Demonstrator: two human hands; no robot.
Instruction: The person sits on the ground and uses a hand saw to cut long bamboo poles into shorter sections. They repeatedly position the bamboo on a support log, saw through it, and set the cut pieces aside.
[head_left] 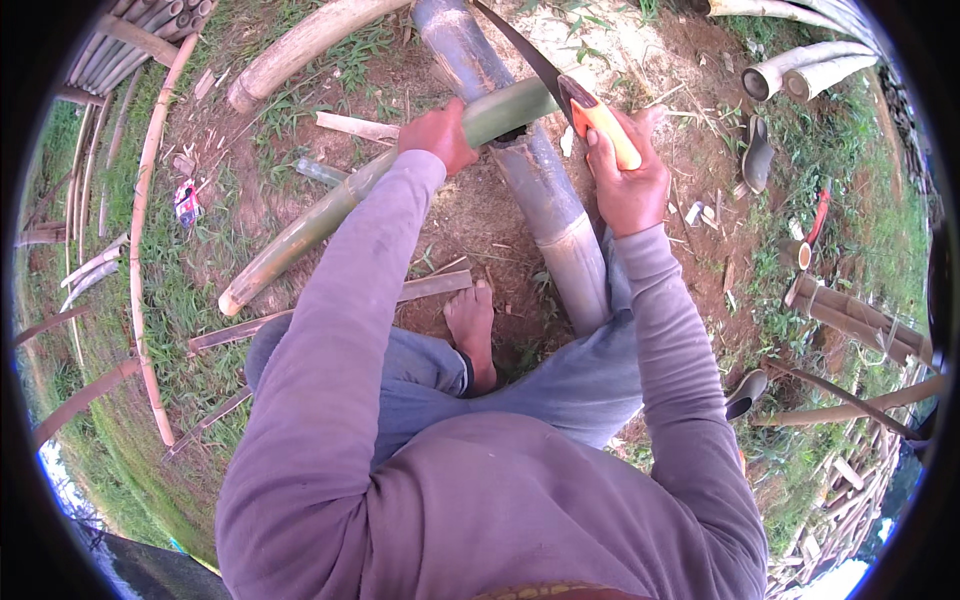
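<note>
My left hand [438,138] is wrapped round a green bamboo pole [340,208], which slants from the lower left up to the saw. That pole lies across a thick grey bamboo log [545,185], near a notch in the log. In my right hand [630,170] is the orange handle of a hand saw [530,52], gripped with the fingers closed. The dark blade runs up and left from the handle, beside the right end of the green pole. Whether its teeth touch the pole I cannot tell.
My bare foot [470,325] rests on the soil beside a flat bamboo strip [435,285]. A thick bamboo piece [300,50] lies at the far left. To the right are a loose shoe [757,155], a red-handled tool [820,212] and cut bamboo poles [805,72].
</note>
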